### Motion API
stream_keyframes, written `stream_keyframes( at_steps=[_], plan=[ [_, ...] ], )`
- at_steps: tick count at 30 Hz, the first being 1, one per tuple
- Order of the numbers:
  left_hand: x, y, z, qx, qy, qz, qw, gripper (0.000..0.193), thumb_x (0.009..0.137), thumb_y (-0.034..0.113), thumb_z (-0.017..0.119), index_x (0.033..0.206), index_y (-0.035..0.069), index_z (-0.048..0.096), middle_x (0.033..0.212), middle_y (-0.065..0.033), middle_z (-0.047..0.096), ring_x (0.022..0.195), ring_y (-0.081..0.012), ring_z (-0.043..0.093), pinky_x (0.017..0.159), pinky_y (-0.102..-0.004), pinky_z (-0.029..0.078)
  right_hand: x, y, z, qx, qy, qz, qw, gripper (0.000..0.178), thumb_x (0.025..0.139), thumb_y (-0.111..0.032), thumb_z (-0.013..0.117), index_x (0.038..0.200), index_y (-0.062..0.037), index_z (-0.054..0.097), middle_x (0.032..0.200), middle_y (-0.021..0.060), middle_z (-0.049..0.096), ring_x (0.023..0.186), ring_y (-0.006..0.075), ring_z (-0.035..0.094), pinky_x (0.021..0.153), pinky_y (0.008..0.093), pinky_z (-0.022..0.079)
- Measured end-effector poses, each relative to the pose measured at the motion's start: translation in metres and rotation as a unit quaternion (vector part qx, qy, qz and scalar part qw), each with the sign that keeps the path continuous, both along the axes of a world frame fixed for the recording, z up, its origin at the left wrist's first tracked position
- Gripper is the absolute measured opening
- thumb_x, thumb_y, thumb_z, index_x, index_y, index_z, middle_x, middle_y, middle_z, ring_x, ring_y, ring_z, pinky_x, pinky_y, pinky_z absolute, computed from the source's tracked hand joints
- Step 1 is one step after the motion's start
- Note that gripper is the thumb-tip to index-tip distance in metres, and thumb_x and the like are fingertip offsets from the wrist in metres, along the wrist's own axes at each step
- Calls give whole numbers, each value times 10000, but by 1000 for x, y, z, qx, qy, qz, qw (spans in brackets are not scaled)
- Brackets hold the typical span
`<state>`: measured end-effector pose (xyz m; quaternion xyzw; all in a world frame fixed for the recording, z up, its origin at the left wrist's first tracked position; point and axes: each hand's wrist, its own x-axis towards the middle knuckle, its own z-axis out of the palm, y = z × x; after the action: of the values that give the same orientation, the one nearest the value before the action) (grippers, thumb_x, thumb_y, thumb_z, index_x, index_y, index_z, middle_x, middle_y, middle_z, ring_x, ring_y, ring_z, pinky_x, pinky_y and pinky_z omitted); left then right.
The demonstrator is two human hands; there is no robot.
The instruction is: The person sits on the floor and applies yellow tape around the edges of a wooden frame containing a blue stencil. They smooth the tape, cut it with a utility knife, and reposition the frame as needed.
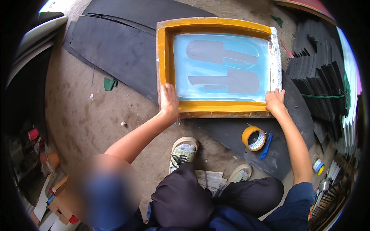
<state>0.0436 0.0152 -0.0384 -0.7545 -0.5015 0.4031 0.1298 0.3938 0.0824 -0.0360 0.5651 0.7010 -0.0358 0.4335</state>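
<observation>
A screen-printing frame [223, 106] rests on black sheets in front of me, its inner walls covered in amber tape. Its light blue mesh [181, 46] bears two grey shapes like shoe uppers or soles. At the frame's left side, near the lower corner, my left hand [169, 102] is closed over the edge. My right hand [274, 101] grips the lower right corner, fingers over the rim. Below the frame lie a roll of amber tape [246, 134] and a blue utility knife [266, 146], both on the black sheet.
Large black sheets [111, 54] spread over the concrete floor [92, 127]. Stacked black sheets [320, 69] stand at the right, tied with green string. A small blue-and-yellow roll [318, 166] lies lower right. Cardboard boxes [63, 204] are at lower left. Green scraps [110, 84] lie about.
</observation>
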Motion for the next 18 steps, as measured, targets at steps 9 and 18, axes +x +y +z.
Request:
stream_keyframes(
  at_steps=[9, 18],
  plan=[
    [-58, 3, 16, -82, -426, 86, 897, 361, 797, 213, 613, 1093, 56, 479, 1041, -64, 552, 1106, -212, 475, 993, -485, 216, -49, -34, 17, 31, 426, -18, 904, 299, 857, -192, 569, 1052, 34, 584, 1016, 188, 619, 954, 305, 594, 854, 397, 464],
    [-66, -28, 22, -141, -446, 35, 883, 1004, 706, 363, 736, 1452, 150, 100, 1060, -27, 658, 1048, -207, 602, 1101, -557, 4, -208, -60, -16, -69, 607, 179, 771, 511, 752, -219, 685, 1160, 41, 519, 1040, 188, 619, 1010, 306, 589, 889, 390, 462]
  ],
)
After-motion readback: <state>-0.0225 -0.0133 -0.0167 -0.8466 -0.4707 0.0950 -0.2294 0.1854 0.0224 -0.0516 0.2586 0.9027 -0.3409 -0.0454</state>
